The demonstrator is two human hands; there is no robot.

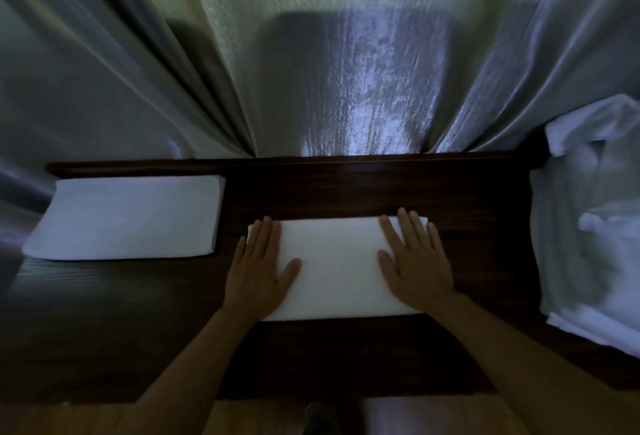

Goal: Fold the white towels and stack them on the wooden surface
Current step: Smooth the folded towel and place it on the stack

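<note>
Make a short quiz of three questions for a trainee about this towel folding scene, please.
1. True or false: both hands press flat on the white folded towel in the middle of the dark wooden surface.
2. Where do the unfolded white towels lie? A) left B) right C) on the floor
3. Fill in: the other folded white towel lies beside the person's ___ hand.

Key: 1 true: left hand and right hand both lie open on it. 2 B. 3 left.
</note>
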